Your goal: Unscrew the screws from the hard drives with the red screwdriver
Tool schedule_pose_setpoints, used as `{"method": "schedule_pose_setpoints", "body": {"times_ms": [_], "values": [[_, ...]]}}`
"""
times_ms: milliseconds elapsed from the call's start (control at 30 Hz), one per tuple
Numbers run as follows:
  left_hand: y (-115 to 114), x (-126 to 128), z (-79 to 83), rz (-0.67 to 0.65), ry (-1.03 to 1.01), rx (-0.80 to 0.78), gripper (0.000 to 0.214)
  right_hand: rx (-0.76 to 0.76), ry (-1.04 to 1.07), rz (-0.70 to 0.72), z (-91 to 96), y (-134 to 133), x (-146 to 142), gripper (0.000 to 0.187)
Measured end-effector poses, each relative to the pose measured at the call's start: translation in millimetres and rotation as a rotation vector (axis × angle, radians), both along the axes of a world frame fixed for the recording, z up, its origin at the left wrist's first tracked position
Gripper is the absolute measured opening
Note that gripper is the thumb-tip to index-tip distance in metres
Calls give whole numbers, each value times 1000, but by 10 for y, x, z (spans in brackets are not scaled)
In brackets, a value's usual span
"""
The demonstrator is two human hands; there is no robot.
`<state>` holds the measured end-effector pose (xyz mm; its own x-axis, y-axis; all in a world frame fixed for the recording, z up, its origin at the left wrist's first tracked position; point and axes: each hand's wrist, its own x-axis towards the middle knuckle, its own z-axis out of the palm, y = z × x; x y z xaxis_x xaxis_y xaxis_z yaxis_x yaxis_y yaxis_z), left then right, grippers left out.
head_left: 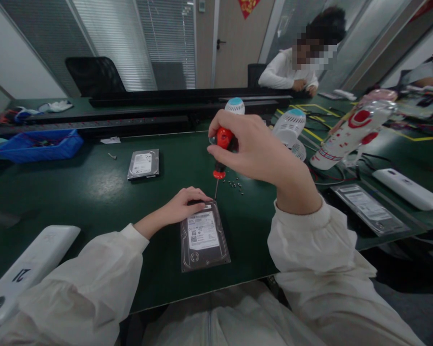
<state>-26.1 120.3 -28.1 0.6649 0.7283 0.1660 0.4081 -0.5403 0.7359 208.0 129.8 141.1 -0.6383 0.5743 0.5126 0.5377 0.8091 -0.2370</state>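
On the green table in front of me lies a hard drive [205, 240], label side up. My left hand [184, 204] is closed over its far left corner, fingers along the far edge and thumb on the label. My right hand [250, 146] grips a red and black screwdriver [223, 139] by its handle, held nearly upright. The screwdriver's tip meets the drive's far right corner; any screw under it is too small to make out. Several small screws [235, 183] lie scattered just beyond that corner.
Another hard drive [143, 164] lies farther left, near a blue bin [39, 145]. At right are a third drive [370, 209], a white power bank [409, 188], a bottle [353, 129] and a small fan [290, 127]. A person [292, 67] sits across the table.
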Motion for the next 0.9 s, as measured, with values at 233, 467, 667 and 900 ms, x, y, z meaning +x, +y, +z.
{"method": "schedule_pose_setpoints", "body": {"times_ms": [233, 467, 667, 900], "values": [[4, 1, -10, -5, -17, 4, 31, -4, -33, 80, 40, -15, -9, 4], [3, 4, -9, 0, -12, 10, 31, -11, -20, 88, 40, -16, 9, 14], [-4, 7, 17, 4, -3, 7, 30, -21, -34, 89, 27, -2, 9, 12], [-7, 6, 7, 3, -6, 4, 32, -51, -37, 79, 49, -14, 37, 29]]}}
